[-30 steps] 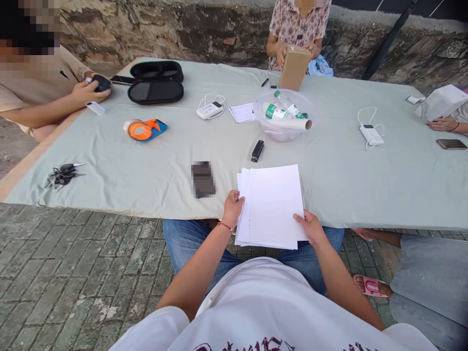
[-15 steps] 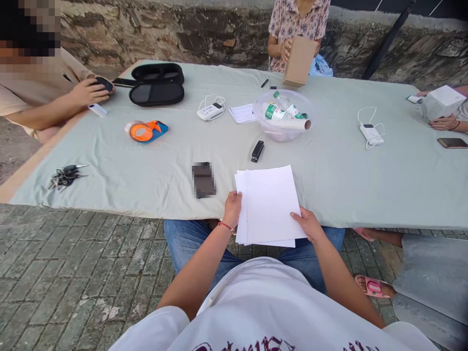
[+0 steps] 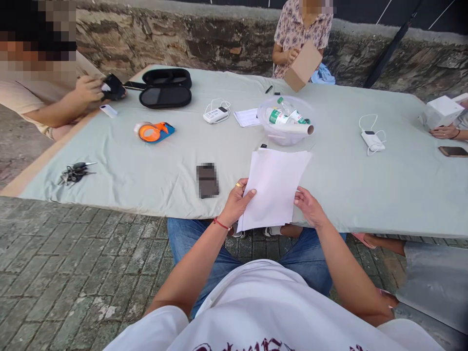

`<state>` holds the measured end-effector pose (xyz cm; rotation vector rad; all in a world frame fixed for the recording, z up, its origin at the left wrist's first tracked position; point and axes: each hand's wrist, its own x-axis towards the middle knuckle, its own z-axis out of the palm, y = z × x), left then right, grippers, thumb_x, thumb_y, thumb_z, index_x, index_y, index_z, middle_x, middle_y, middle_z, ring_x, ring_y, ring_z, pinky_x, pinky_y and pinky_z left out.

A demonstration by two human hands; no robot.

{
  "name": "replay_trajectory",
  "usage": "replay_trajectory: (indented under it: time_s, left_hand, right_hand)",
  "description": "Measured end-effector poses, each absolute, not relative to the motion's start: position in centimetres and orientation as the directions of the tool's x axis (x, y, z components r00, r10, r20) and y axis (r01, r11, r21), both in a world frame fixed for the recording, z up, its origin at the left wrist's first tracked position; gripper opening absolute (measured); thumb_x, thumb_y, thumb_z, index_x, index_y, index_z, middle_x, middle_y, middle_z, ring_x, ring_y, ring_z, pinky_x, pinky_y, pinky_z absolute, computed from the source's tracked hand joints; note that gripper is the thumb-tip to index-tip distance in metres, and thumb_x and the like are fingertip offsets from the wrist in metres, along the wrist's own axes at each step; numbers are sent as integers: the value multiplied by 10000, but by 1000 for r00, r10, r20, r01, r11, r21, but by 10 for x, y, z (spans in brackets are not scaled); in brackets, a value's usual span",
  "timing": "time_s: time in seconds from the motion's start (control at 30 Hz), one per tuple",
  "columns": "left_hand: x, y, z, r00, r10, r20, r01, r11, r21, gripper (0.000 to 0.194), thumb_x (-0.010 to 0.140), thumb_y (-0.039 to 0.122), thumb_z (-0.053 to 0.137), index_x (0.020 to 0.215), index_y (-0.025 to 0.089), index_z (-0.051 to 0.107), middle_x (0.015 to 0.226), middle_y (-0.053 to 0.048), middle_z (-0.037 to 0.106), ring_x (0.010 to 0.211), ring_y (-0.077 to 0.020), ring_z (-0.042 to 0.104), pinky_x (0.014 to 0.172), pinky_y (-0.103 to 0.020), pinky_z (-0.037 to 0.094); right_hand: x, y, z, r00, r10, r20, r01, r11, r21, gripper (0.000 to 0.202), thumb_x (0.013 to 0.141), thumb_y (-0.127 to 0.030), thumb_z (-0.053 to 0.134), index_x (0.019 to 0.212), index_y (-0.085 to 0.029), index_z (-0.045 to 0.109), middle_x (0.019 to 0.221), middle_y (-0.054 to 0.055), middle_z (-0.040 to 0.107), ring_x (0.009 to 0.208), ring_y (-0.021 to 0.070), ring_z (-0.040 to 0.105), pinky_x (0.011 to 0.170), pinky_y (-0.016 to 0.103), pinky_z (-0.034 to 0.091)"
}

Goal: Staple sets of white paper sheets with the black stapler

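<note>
I hold the white paper sheets [image 3: 275, 187] over the near edge of the counter [image 3: 341, 195], left hand [image 3: 237, 204] gripping them, right hand [image 3: 310, 208] with fingers loosely parted at their right side; I seem to be evening the stack, which calls for light edge pressure. Beyond, the plastic bowl [image 3: 281, 139] holds bottles [image 3: 278, 117] and a white roll [image 3: 292, 128].

The bowl [image 3: 282, 139] holds bottles [image 3: 277, 116] and, apparently, a roll [image 3: 293, 128].
</note>
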<state>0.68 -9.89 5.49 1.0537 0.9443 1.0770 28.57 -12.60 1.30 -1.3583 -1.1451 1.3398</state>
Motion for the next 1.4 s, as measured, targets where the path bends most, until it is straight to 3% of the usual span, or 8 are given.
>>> replay_trajectory:
  time_s: [0.17,0.3,0.4,0.57,0.83,1.0,1.2,1.4]
  left_hand:
    - [1,-69,113,172,982,77,-124,-56,991,484,746,414,790,1157,219,623,1200,-69,664,1216,-284,572,1010,-396,482]
    - [-5,-44,114,241,963,124,-113,-99,989,645,638,343,869,1217,193,627,1218,-83,667,1241,-318,560,1022,-438,480]
    - [-6,-31,85,372,927,40,-116,3,993,655,620,331,874,1204,141,645,1219,-133,673,1191,-324,596,1021,-469,481]
    - [-9,-22,46,395,918,-32,-115,84,990,728,604,269,873,1273,164,609,1279,-144,648,1212,-302,586,1044,-464,461]
    - [-10,-19,65,601,791,-115,63,96,993,729,542,201,884,1234,187,653,1247,-123,668,1225,-321,574,1052,-460,448]
    - [-6,-14,62,663,742,-102,96,51,994,532,577,218,867,1086,167,722,1159,-123,695,1133,-308,623,994,-433,486]
    - [-9,-19,39,504,853,-135,-1,157,988,584,593,273,865,1136,151,691,1184,-142,696,1152,-308,618,999,-447,485]
    - [-10,-27,21,433,890,-139,-14,161,987,578,597,283,864,1135,156,696,1197,-135,697,1172,-306,610,1023,-458,470]
  right_hand:
    - [296,-79,61,-11,1000,-27,-117,-28,-993,523,634,-425,867,1094,-248,691,1185,58,714,1147,278,636,1013,482,489]
    - [291,-63,77,18,994,105,-95,106,-990,428,646,-384,869,1023,-230,737,1141,51,732,1125,285,651,1012,492,492]
    - [281,-61,71,-81,993,86,-53,82,-995,490,610,-366,887,1056,-230,740,1154,54,727,1134,286,648,1030,481,485]
    - [274,-60,57,-144,987,64,-35,59,-998,555,622,-357,876,1138,-233,712,1188,54,716,1142,279,642,1036,475,490]
    - [294,-54,51,-157,987,-32,-22,-36,-999,516,590,-395,886,1056,-233,735,1129,62,735,1103,305,647,981,482,514]
    - [290,-50,57,-307,952,-2,37,9,-999,409,644,-438,850,983,-228,758,1074,66,737,1052,286,658,951,434,509]
    - [287,-48,57,-144,989,19,-8,18,-1000,484,656,-419,849,1089,-242,725,1158,51,721,1120,276,637,994,436,494]
    - [286,-52,49,-186,982,-18,36,-11,-999,510,634,-410,863,1087,-224,720,1142,66,724,1111,292,633,964,449,519]
